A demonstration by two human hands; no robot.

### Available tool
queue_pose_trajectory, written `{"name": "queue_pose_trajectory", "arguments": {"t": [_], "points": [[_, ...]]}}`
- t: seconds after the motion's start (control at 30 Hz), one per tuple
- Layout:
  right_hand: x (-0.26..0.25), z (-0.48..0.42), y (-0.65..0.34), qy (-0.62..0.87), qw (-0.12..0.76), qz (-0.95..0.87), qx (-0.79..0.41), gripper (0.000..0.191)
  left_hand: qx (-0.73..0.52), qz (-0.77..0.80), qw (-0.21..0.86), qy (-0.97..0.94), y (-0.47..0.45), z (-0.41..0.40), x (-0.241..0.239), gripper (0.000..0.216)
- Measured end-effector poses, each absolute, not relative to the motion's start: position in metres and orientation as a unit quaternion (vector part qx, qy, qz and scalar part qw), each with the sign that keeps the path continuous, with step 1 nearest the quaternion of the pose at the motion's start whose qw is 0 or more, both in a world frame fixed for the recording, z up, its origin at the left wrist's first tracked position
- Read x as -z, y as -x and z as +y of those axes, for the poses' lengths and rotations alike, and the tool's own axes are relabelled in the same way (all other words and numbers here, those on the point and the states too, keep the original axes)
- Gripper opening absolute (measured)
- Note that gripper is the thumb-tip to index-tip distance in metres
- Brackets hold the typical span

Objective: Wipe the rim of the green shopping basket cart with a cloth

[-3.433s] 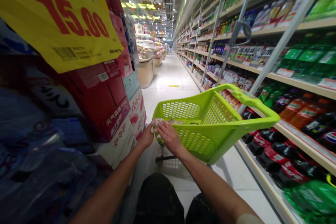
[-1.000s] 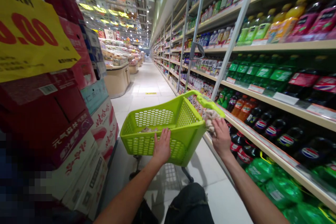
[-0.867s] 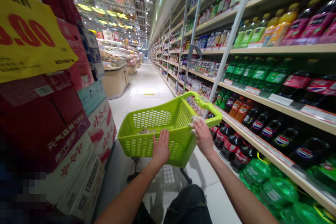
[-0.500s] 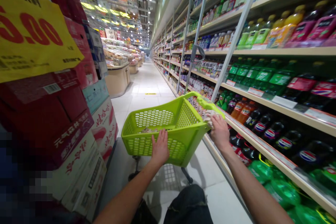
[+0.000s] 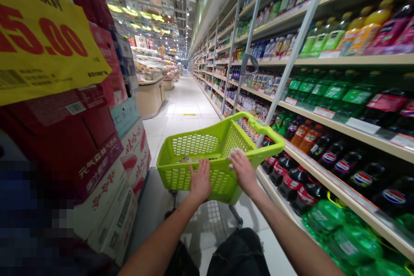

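A lime-green shopping cart (image 5: 181, 177) stands crosswise before me, its basket sides pierced with holes. My left hand (image 5: 201, 181) rests on the near rim, fingers stretched out and thumb apart. To its right, my right hand (image 5: 243, 171) presses a crumpled whitish cloth (image 5: 237, 152) against the same rim near the handle end; part of the cloth is hidden under the fingers. The cart's handle (image 5: 273, 148) curves away to the right, touched by neither hand. Some pale crumpled material (image 5: 189, 159) lies inside the basket, too small to name.
Shelves of bottled drinks (image 5: 336, 88) run close along the right, with green bottle packs (image 5: 352, 241) at the bottom. Stacked drink cartons (image 5: 97, 151) under a yellow price sign (image 5: 48, 39) hem in the left. A tiled aisle (image 5: 181, 105) stretches ahead past a display counter (image 5: 150, 99).
My right hand has moved left with the cloth, from the cart's handle to the near rim. My left hand keeps its place on the rim. The view has shifted slightly.
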State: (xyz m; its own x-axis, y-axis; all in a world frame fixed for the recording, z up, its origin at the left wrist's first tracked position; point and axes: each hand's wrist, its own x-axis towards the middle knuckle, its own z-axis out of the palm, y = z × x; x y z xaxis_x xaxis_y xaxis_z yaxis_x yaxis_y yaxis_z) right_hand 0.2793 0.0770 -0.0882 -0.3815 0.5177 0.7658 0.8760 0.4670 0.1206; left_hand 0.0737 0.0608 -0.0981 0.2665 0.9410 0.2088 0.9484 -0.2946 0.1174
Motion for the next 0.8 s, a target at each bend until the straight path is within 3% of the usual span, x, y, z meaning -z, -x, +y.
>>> {"name": "queue_pose_trajectory", "arguments": {"t": [0.1, 0.3, 0.47, 0.67, 0.8], "points": [[0.098, 0.077, -0.269, 0.411, 0.331, -0.812, 0.248, 0.04, 0.127, -0.594, 0.028, 0.794, -0.065, 0.062, 0.099, 0.071], [0.086, 0.083, -0.295, 0.502, 0.39, -0.731, 0.247, 0.041, 0.128, -0.626, 0.028, 0.768, -0.057, 0.062, 0.104, 0.076], [0.109, 0.088, -0.239, 0.41, 0.352, -0.819, 0.195, 0.033, 0.118, -0.605, 0.033, 0.786, -0.058, 0.061, 0.103, 0.075], [0.104, 0.091, -0.289, 0.488, 0.401, -0.74, 0.231, 0.045, 0.114, -0.645, 0.055, 0.754, -0.027, 0.062, 0.111, 0.074], [0.114, 0.094, -0.266, 0.454, 0.388, -0.777, 0.198, 0.044, 0.112, -0.653, 0.036, 0.749, -0.036, 0.06, 0.111, 0.076]]}}
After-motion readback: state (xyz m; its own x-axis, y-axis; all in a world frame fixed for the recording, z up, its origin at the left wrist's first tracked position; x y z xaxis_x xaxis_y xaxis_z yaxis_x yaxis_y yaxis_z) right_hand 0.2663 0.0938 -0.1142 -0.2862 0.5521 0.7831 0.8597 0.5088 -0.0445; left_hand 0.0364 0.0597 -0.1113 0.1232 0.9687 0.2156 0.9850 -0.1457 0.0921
